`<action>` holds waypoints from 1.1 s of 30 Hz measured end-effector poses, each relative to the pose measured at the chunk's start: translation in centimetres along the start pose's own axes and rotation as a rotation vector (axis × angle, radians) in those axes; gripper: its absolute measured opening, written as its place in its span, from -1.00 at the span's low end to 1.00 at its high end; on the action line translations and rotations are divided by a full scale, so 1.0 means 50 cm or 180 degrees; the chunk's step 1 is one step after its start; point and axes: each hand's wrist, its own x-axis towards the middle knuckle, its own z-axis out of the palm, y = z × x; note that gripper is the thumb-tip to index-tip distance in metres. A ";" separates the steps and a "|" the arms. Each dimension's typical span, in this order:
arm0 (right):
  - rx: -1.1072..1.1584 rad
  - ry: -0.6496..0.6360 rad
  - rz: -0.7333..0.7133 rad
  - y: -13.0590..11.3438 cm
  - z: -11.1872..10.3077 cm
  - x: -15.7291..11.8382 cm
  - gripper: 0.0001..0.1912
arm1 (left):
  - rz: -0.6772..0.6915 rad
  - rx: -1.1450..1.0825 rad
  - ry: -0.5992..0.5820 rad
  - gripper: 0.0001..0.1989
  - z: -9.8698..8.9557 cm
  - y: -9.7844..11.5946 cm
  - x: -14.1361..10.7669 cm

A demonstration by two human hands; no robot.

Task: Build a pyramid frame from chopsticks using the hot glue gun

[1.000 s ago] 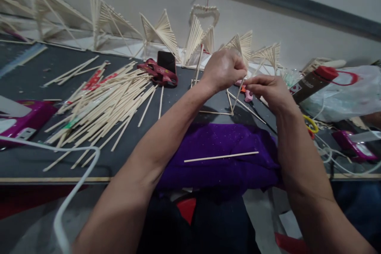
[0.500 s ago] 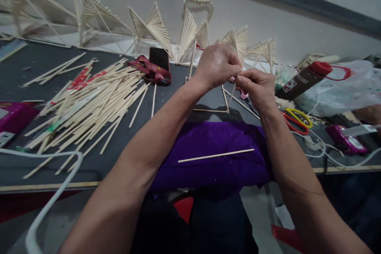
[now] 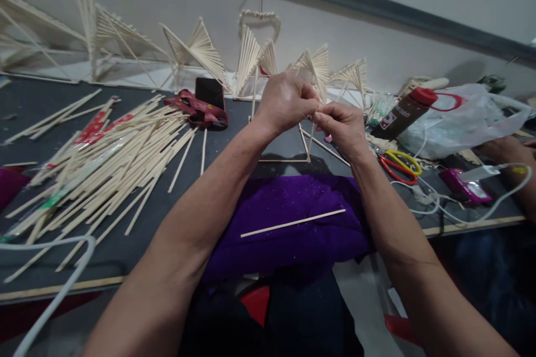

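Note:
My left hand (image 3: 287,100) and my right hand (image 3: 341,125) meet fingertip to fingertip above a small frame of thin wooden sticks (image 3: 285,160). Both are pinched at the top of an upright stick of that frame; what lies between the left fingers is too small to make out. The right fingertips close on the stick's upper end. Beneath my forearms a single loose stick (image 3: 293,223) lies across a purple cloth (image 3: 268,251). A big pile of loose sticks (image 3: 121,173) spreads to the left.
Finished stick structures (image 3: 201,50) line the wall. A phone (image 3: 210,92) and red lanyard (image 3: 196,109) lie behind the pile. On the right are a bottle (image 3: 404,114), scissors (image 3: 402,167), a plastic bag (image 3: 456,122), a purple device (image 3: 467,187), cables and another person's hand (image 3: 508,159).
The whole view has shifted, so the table and hands appear further left and slightly lower. Both hands stay pinched together at the same spot on the frame. More of the other person's hand shows.

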 end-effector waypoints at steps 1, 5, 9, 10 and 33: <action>0.0016 -0.0003 -0.0004 0.000 0.000 0.001 -0.53 | -0.0004 -0.0014 -0.0010 -0.84 -0.001 0.001 0.000; 0.0022 0.0009 0.0048 -0.001 0.001 0.001 -0.58 | -0.0039 -0.0101 -0.0055 -0.84 -0.005 0.001 -0.002; 0.0030 -0.0020 0.0101 -0.003 -0.001 -0.001 -0.68 | -0.0246 -0.0386 -0.0278 -0.82 -0.016 -0.001 -0.002; 0.0036 -0.0030 0.0102 -0.004 -0.001 -0.001 -0.71 | -0.0312 -0.0497 -0.0355 -0.81 -0.019 -0.001 -0.002; 0.0186 -0.0041 0.0002 0.002 -0.017 0.008 -0.60 | -0.0762 -0.0799 -0.0693 -0.97 -0.040 -0.034 0.002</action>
